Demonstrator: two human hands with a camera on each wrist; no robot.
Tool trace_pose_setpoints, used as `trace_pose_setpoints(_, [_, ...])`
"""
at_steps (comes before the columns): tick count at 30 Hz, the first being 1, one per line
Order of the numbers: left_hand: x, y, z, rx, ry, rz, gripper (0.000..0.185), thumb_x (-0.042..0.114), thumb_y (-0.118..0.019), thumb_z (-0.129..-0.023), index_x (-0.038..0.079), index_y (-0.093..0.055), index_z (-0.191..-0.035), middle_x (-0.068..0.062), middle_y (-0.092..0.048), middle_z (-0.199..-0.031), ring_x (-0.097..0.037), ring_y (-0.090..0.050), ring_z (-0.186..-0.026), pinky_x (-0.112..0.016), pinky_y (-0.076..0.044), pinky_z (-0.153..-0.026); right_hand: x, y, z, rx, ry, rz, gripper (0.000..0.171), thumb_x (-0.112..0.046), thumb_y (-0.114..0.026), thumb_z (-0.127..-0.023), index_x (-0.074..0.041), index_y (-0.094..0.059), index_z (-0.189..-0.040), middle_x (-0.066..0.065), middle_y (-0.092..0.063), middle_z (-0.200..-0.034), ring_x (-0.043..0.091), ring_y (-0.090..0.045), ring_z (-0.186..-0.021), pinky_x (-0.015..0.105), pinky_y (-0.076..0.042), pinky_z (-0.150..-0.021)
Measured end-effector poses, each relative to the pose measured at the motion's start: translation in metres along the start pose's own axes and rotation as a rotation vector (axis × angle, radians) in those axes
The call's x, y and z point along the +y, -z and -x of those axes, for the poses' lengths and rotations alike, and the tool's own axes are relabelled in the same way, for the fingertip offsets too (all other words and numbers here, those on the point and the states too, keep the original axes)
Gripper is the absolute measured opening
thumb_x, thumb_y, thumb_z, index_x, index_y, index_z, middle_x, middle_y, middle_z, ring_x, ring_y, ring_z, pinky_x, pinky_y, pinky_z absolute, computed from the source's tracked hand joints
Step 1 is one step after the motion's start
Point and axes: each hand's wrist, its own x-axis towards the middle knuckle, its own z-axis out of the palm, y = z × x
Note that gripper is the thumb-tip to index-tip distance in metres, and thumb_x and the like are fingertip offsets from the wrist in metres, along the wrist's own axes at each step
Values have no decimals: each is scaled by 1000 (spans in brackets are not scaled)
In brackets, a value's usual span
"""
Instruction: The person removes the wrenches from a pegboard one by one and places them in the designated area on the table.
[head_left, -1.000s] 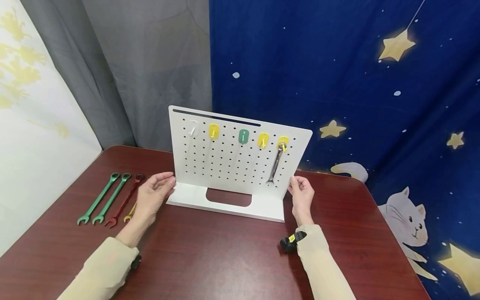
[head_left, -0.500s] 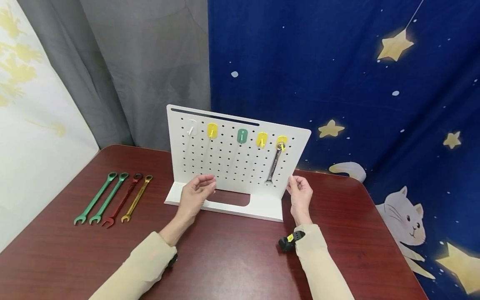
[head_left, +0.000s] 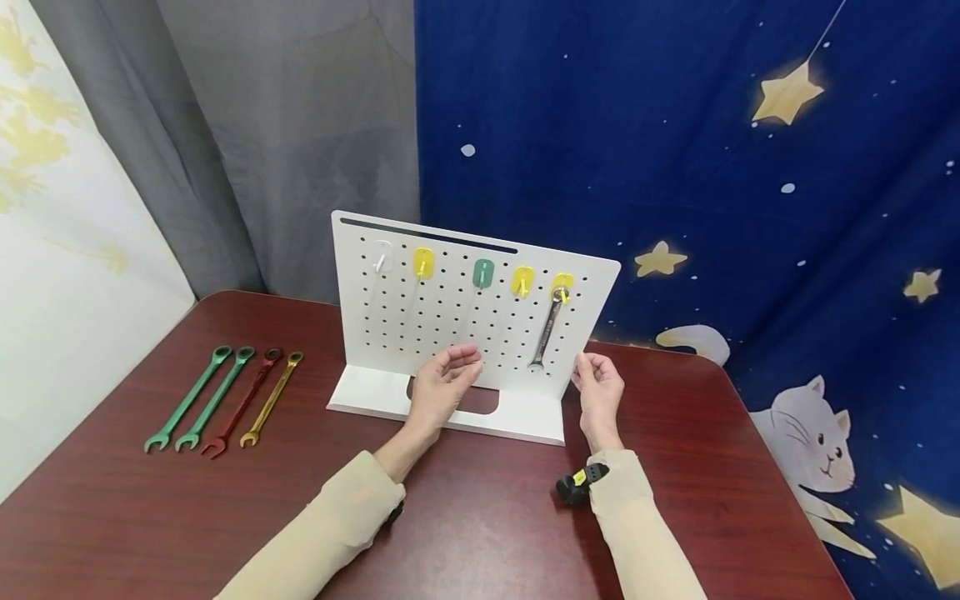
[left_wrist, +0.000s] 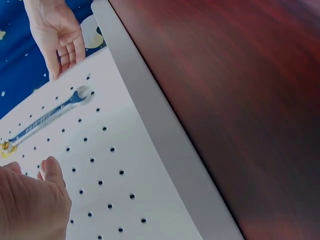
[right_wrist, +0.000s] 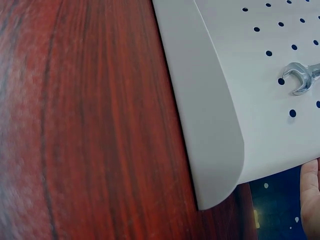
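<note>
A white pegboard stand (head_left: 450,312) stands upright on the table, with a row of hooks near its top. On the rightmost yellow hook (head_left: 562,285) hangs a silver combination wrench (head_left: 547,329), its open end downward. My left hand (head_left: 438,387) is in front of the board's lower middle, fingers loosely bent and holding nothing. In the left wrist view the left hand (left_wrist: 35,202) is below the wrench (left_wrist: 47,117). My right hand (head_left: 600,396) is at the board's right edge, fingertips by the rim; the left wrist view shows its fingers fairly straight.
Two green wrenches (head_left: 189,400), a red wrench (head_left: 243,404) and a gold wrench (head_left: 272,400) lie side by side on the table's left. A white hook (head_left: 382,257), two other yellow hooks and a green hook (head_left: 483,273) bear nothing. Curtains hang behind the wooden table (head_left: 480,517).
My left hand has left the board's left edge and moved right, across the front of the board. The right hand stays at the right edge.
</note>
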Motion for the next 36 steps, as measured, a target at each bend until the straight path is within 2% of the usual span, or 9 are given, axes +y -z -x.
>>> trace_pose_setpoints(6, [-3,-19,-4,-19,-31,16,33,6,-67,-86,-2,-61,-117,-19,-65,-113,-24,-64,-101,-18,-51,-84,1,0,0,7,5,-13,21,-20,-64,-90,0,-59,-94,-7,-61,-74,5,-61,-74,25,-56,-76])
trace_pose_setpoints(15, [-4,-43,-9,-48,-43,28,36,8,-67,-87,0,-60,-121,-17,-63,-118,-27,-62,-106,-27,-51,-90,1,0,0,15,0,-19,16,-19,-65,-89,-4,-61,-91,-5,-61,-75,5,-61,-73,28,-56,-77])
trace_pose_setpoints(19, [-3,-52,-11,-58,-49,48,37,4,-66,-86,-3,-58,-122,-20,-61,-120,-31,-61,-108,-28,-51,-90,1,0,0,14,-1,-23,15,-19,-66,-89,-5,-61,-90,-4,-61,-75,6,-59,-73,32,-56,-79])
trace_pose_setpoints(26, [22,-59,-4,-84,-59,41,37,-3,-62,-86,-10,-55,-121,-28,-58,-121,-38,-58,-110,-28,-51,-90,1,0,0,18,-4,-46,11,-17,-66,-88,-8,-61,-84,-4,-61,-73,10,-58,-73,27,-56,-74])
trace_pose_setpoints(33, [16,-67,-12,-94,-43,51,41,3,-64,-87,-8,-53,-125,-24,-57,-125,-36,-56,-115,-31,-49,-94,1,-1,0,15,1,-41,17,-18,-66,-88,-3,-60,-88,-5,-61,-73,6,-57,-71,24,-55,-72])
trace_pose_setpoints(36, [21,-70,-12,-98,-34,61,41,2,-64,-87,-9,-53,-125,-25,-57,-125,-37,-55,-116,-30,-48,-95,1,-1,-1,18,7,-52,17,-18,-67,-88,-2,-60,-88,-4,-61,-73,6,-58,-71,23,-55,-71])
